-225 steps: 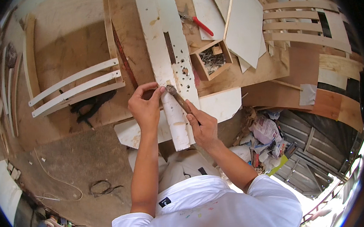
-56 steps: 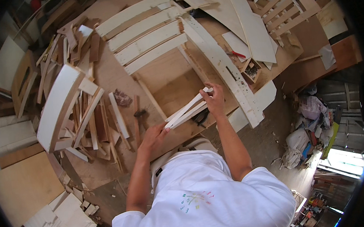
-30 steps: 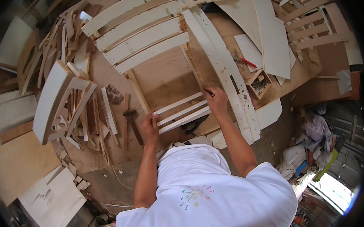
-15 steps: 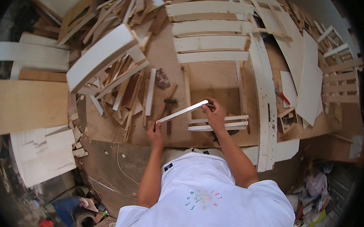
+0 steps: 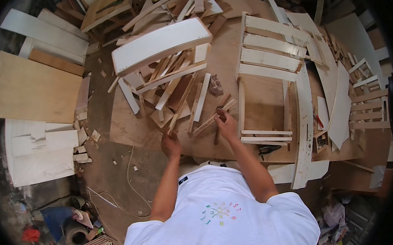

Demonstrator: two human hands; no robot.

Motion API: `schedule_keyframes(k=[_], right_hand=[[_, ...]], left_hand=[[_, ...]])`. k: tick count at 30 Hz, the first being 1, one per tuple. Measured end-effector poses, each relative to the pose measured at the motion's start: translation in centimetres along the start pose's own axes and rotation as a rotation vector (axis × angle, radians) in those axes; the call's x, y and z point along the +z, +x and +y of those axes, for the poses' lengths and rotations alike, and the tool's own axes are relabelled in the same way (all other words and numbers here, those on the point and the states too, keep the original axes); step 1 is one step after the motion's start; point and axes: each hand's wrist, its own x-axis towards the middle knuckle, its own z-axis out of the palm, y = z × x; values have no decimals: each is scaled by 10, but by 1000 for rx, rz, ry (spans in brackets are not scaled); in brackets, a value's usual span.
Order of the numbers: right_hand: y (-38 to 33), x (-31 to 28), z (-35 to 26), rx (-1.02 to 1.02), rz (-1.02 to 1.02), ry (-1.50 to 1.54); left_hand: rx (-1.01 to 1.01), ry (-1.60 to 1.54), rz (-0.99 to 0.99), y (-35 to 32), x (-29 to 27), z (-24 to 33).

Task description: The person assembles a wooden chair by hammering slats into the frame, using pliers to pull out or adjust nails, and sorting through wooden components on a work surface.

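Observation:
My right hand (image 5: 227, 126) is closed around a narrow wooden strip (image 5: 204, 126), its light wood side showing, which slants down to the left. My left hand (image 5: 171, 145) is at the lower end of a long wooden strip (image 5: 184, 106) that leans out of the offcut pile; its fingers look closed on that end, though they are partly hidden. A white strip (image 5: 202, 97) lies just beyond, between the two hands. To the right of my right hand is a white slatted wooden frame (image 5: 270, 131), lying flat on the brown board.
A curved white-topped wooden piece (image 5: 163, 43) rests over the offcut pile. A long white plank (image 5: 302, 128) runs along the frame's right side. Plywood panels (image 5: 32, 90) stand at left, and a red-handled tool (image 5: 319, 122) lies at right. A cord (image 5: 129, 177) trails across the floor.
My view has turned left. The strip was held between both hands; now only my right hand has it, turned. My left hand has let go and moved to a strip in the pile.

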Motion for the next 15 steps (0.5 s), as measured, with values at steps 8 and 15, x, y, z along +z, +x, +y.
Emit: schedule_keyframes(k=[8,15], right_hand=[[-45,82,-17,58,-94,-33],[-50,109,-36,32,-12,-116]], left_hand=[[255,14,13,108,-19,-2],[380,106,-178,156,-15,-33]])
